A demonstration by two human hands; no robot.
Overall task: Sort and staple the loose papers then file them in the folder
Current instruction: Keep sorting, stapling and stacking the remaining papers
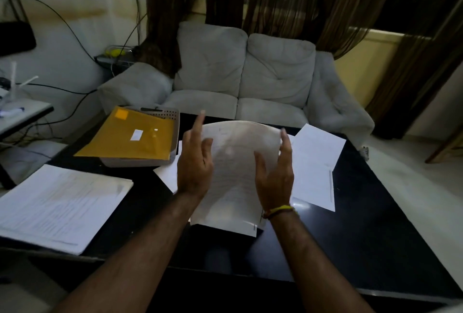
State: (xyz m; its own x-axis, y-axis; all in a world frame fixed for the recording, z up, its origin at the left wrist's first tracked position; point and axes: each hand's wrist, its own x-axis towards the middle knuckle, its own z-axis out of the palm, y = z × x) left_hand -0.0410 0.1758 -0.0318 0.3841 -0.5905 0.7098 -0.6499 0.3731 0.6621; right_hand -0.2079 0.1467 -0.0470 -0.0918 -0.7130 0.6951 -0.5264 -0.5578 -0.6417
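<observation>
Spreading across most of the view, the black table (363,237) carries everything in play. At nine o'clock on it lies a thick stack of printed pages (60,202), squared and flat. At eleven o'clock a grey tray (172,117) holds the yellow folder (130,137), which lies closed and overhangs the tray's near edge. At two o'clock loose white sheets (315,162) lie fanned and overlapping, one with what looks like a staple line along its edge.

At the centre, a sheaf of printed papers (235,167) is held up off the table, its top edge bowed away in an arc. The left hand (194,165) flanks its nine o'clock edge with the forefinger raised and straight and the other fingers loosely bent against the paper; the right hand (275,175) flanks the three o'clock edge with fingers extended along it and the thumb in front of the page. Neither is closed hard: the sheaf seems steadied between the two palms, probably for squaring.

The risk is in that light hold. With the pages bowing and only side pressure on them, inner sheets could slip down or fan out, so a staple would catch them crooked or miss some. No stapler is visible to me here, so reaching for one would leave the sheaf in one hand.
</observation>
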